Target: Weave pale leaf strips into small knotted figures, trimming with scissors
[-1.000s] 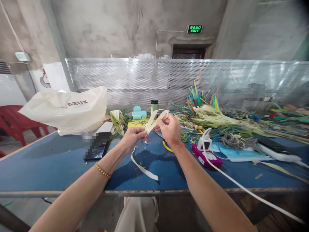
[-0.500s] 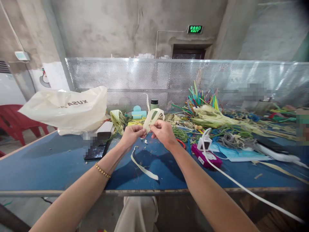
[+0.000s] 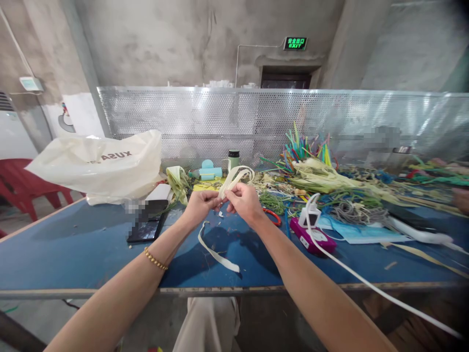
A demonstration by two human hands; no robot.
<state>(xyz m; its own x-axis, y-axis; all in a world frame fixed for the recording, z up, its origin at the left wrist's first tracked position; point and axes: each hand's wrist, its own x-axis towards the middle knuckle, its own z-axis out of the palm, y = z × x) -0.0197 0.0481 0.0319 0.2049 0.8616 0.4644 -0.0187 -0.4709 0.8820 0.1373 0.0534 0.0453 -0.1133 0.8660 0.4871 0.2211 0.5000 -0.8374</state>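
Note:
Above the blue table [image 3: 91,259], my left hand [image 3: 200,208] and my right hand [image 3: 244,201] meet in front of me with fingertips almost touching. Both pinch the lower ends of a pale, flat strip [image 3: 242,176], which looks like dried husk and is folded into upright loops. My fingers hide where its ends come together. A second pale strip [image 3: 220,259] lies curved on the tabletop beneath my hands, with small white scraps near it. Just right of my right wrist is a red loop-shaped handle [image 3: 277,218].
A large white plastic bag [image 3: 98,166] and a dark phone [image 3: 142,230] are on the left. A purple power socket [image 3: 311,237] with a white cable [image 3: 361,276] sits right, near a blue face mask [image 3: 370,232]. Husks [image 3: 326,176] and a green jar [image 3: 233,157] line the back.
The strip's loops have turned and closed up, and its tall loose end has dropped lower. My hands stay in nearly the same place, still pinching it.

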